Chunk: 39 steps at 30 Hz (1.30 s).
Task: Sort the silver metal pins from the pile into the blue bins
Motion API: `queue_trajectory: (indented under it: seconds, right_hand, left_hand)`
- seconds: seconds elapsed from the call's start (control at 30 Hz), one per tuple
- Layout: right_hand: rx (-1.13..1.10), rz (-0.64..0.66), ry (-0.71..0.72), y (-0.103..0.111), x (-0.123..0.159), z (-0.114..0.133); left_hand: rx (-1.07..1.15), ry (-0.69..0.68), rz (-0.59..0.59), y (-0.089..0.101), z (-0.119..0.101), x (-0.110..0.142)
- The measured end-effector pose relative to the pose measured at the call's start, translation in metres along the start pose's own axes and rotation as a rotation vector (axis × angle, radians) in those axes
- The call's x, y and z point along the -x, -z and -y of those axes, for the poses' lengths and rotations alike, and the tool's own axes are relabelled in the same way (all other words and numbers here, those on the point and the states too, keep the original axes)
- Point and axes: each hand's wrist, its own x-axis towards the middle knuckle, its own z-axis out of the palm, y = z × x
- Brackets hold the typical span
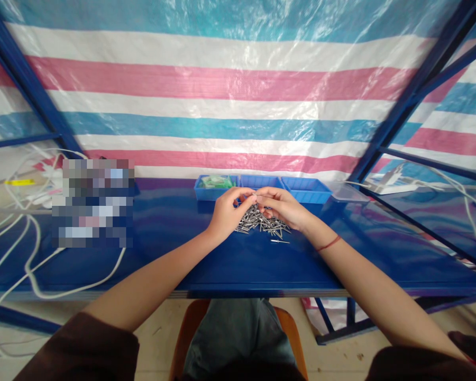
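left hand point(227, 211): curled, fingertips drawn together with the thumb above the far edge of the pile; it seems to pinch something small, though what lies between the fingertips is too small to make out
right hand point(282, 207): curled the same way, its fingertips meeting those of the left hand over the pile; a thin red band point(329, 243) circles the wrist
pile of metal pins point(262, 222): a heap of short silvery pins on the tabletop, directly beneath and between both hands
stray pin point(280, 242): lies alone on the near side of the pile, just apart from it
tabletop point(174, 254): glossy blue, carrying the pile near its middle
blue trays point(262, 188): three shallow trays in a row behind the hands, at the back edge of the tabletop; the leftmost holds something green
clear tray point(347, 193): just right of the blue ones
white cables point(27, 254): looped across the left part of the tabletop
striped sheet point(222, 95): pink, white and blue plastic backdrop behind the tabletop
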Motion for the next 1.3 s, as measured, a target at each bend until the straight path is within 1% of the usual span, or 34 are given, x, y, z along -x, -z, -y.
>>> queue_trajectory:
  seconds: [0.17, 0.33, 0.4, 0.53, 0.6, 0.67, 0.73, 0.8, 0.87, 0.93, 1.0, 1.03, 1.07, 1.13, 1.23, 1.3]
  right_hand:
    - [0.085, -0.010, 0.070, 0.001, -0.001, -0.001]
    - [0.247, -0.045, 0.219, -0.002, 0.002, 0.005]
    - [0.339, -0.093, 0.278, -0.005, 0.004, 0.007]
    - [0.536, -0.204, 0.381, -0.007, 0.005, 0.007]
    - [0.627, -0.274, 0.439, -0.002, 0.001, 0.006]
    - [0.715, -0.370, 0.498, 0.007, -0.006, 0.005]
    - [0.813, -0.471, 0.533, 0.021, -0.017, 0.001]
    - [0.943, -0.547, 0.515, 0.036, -0.028, -0.005]
    - [1.148, -0.573, 0.465, 0.048, -0.035, -0.012]
    - [1.317, -0.574, 0.429, 0.055, -0.037, -0.016]
    - [1.386, -0.578, 0.426, 0.057, -0.032, -0.015]
    - [1.381, -0.562, 0.428, 0.057, -0.029, -0.012]
    - [1.360, -0.519, 0.423, 0.056, -0.024, -0.008]
    - [1.290, -0.358, 0.382, 0.054, -0.014, 0.002]
    - [1.173, -0.052, 0.224, 0.055, -0.002, 0.012]
    - [1.098, 0.103, 0.083, 0.060, 0.003, 0.014]
  left_hand:
    - [-0.014, 0.000, -0.001, 0.001, -0.002, -0.001]
    - [0.004, 0.081, -0.013, -0.001, -0.001, 0.000]
    - [0.038, 0.130, 0.011, -0.001, -0.001, 0.000]
    - [0.105, 0.247, 0.133, -0.004, -0.002, 0.000]
    - [0.111, 0.286, 0.160, -0.005, 0.000, 0.000]
    - [0.083, 0.298, 0.155, -0.007, 0.003, 0.001]
    - [0.029, 0.272, 0.165, -0.008, 0.006, 0.002]
    - [-0.044, 0.188, 0.203, -0.008, 0.009, 0.004]
    - [-0.134, 0.077, 0.262, -0.007, 0.010, 0.006]
    - [-0.224, -0.009, 0.312, -0.006, 0.011, 0.007]
    - [-0.285, -0.043, 0.332, -0.005, 0.013, 0.007]
    - [-0.303, -0.046, 0.334, -0.005, 0.013, 0.007]
    - [-0.314, -0.046, 0.334, -0.004, 0.014, 0.006]
    - [-0.322, -0.035, 0.330, -0.003, 0.016, 0.005]
    - [-0.315, -0.007, 0.332, -0.001, 0.016, 0.004]
    - [-0.313, 0.010, 0.339, -0.001, 0.016, 0.003]
